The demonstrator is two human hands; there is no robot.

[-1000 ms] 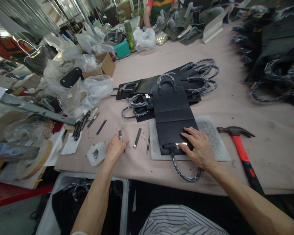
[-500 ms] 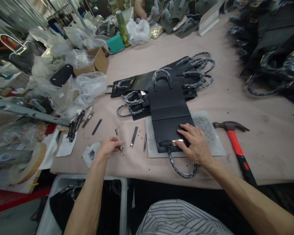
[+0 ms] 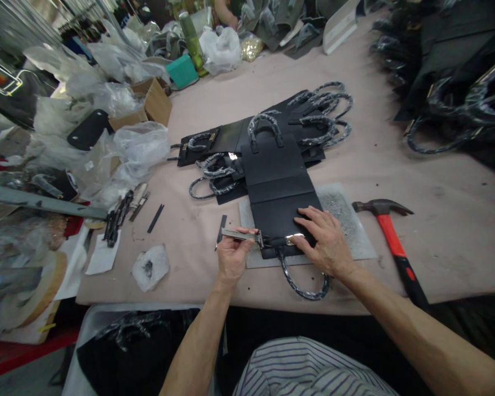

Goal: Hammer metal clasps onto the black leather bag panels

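A slim metal caliper (image 3: pixel 240 235) is gripped in my left hand (image 3: pixel 231 258), its jaw end at the left edge of a black strap on a black bag panel (image 3: pixel 282 212). Whether the jaws touch the strap I cannot tell. My right hand (image 3: pixel 328 242) lies open on the panel, fingers spread, with the thumb by a shiny metal plate (image 3: pixel 295 238) on the strap. One wrapped handle (image 3: pixel 301 283) loops off the near edge of the panel, another (image 3: pixel 264 125) stands at its far end. Beneath it lies a grey slab (image 3: pixel 352 225).
A hammer (image 3: pixel 391 236) with a red and black handle rests at right. Left lie a flat metal punch (image 3: pixel 221 228), a dark strip (image 3: pixel 155 218) and a plastic wrapper (image 3: pixel 150 268). More bag panels (image 3: pixel 231 135) are piled behind; a dark stack (image 3: pixel 449 82) stands far right.
My left hand has lifted the caliper from the table and carried it right to the strap, turning it level. My right hand stays on the panel. The view has shifted slightly.
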